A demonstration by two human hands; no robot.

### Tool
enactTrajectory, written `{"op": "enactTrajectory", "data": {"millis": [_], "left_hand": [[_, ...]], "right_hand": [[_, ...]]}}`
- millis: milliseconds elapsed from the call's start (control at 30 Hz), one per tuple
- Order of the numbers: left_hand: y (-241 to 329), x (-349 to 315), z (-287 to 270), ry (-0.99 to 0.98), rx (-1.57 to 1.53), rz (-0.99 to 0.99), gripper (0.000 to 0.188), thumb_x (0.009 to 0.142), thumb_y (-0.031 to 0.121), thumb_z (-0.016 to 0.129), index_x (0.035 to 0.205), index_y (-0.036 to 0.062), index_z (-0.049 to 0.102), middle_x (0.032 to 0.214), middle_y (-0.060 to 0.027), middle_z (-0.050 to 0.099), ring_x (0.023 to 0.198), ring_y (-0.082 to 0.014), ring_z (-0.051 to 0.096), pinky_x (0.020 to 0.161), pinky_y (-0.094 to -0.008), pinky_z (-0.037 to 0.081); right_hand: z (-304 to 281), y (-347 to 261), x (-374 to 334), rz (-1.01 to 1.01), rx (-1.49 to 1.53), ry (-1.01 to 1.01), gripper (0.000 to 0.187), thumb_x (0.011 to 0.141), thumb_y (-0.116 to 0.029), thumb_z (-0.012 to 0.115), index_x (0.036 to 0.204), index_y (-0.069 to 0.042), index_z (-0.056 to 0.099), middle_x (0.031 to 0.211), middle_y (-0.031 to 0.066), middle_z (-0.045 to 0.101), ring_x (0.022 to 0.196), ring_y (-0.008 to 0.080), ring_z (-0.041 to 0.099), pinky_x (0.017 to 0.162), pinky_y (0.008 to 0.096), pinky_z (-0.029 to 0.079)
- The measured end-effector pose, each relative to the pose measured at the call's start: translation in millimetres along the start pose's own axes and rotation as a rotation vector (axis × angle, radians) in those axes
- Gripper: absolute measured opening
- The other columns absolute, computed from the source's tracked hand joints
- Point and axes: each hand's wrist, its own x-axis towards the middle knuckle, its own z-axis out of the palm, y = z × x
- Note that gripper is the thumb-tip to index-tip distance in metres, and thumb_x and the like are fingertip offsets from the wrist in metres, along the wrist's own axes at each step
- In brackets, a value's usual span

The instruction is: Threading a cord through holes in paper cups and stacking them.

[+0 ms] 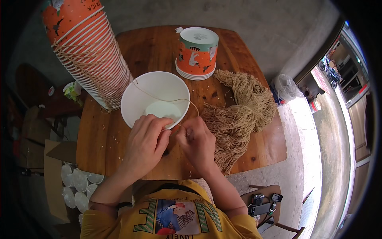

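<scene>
A white paper bucket (129, 101) stands on the wooden table with its mouth toward me. One thin tan cord (193, 104) runs from the far-left part of its rim, across the mouth, to my right hand. My right hand (197, 141) is curled closed around the cord, just off the near-right rim. At the near rim, my left hand (148, 137) has its fingers bent over the edge, with thumb and forefinger pinching near the cord's end. The exact tips of the pinch are partly hidden.
On the left rises a tall nested stack of orange buckets (89, 51) with cord handles. Upturned orange-and-green buckets (197, 53) stand at the back. A bundle of tan cords (250, 107) lies at the right. Below left, a cardboard box (55, 183) holds white round pieces.
</scene>
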Motion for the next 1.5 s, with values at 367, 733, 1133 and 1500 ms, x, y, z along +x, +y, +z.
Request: {"op": "enactTrajectory", "data": {"millis": [367, 733, 1133, 1500], "left_hand": [[-30, 45, -14, -0.511, -0.347, -0.342, 0.016, 0.093, 0.008, 0.057, 0.106, 0.0014, 0.061, 0.080, -0.0064, 0.063, 0.070, -0.0127, 0.059, 0.066, -0.0283, 0.048], [-26, 52, -12, -0.542, -0.418, -0.393, 0.007, 0.092, 0.007, 0.056, 0.091, 0.0003, 0.056, 0.077, -0.0031, 0.057, 0.068, -0.0076, 0.051, 0.060, -0.0250, 0.044], [-30, 59, -11, -0.456, -0.723, -0.464, 0.008, 0.092, 0.009, 0.060, 0.090, 0.0042, 0.054, 0.081, 0.0019, 0.054, 0.071, -0.0049, 0.052, 0.063, -0.0209, 0.045], [-45, 63, -4, -0.544, -0.967, -0.505, 0.011, 0.096, 0.012, 0.057, 0.093, 0.0040, 0.050, 0.086, -0.0025, 0.058, 0.076, -0.0083, 0.054, 0.071, -0.0229, 0.047]], "right_hand": [[4, 3, 2, 0.007, 0.079, 0.000, 0.016, 0.082, -0.008, 0.068, 0.094, -0.007, 0.059, 0.081, 0.0092, 0.060, 0.065, 0.0234, 0.063, 0.057, 0.0331, 0.051], [0, 4, 2, -0.003, 0.124, -0.014, 0.016, 0.085, -0.008, 0.066, 0.098, -0.007, 0.057, 0.078, 0.0106, 0.063, 0.066, 0.0262, 0.063, 0.059, 0.0337, 0.050], [-8, -2, 15, 0.075, 0.351, -0.039, 0.009, 0.092, -0.003, 0.061, 0.098, -0.004, 0.055, 0.065, -0.0022, 0.052, 0.059, 0.0019, 0.045, 0.054, 0.0205, 0.040], [-21, -4, 19, 0.233, 0.393, -0.203, 0.011, 0.093, -0.008, 0.060, 0.100, -0.004, 0.053, 0.070, 0.0058, 0.057, 0.058, 0.0092, 0.051, 0.057, 0.0247, 0.045]]}}
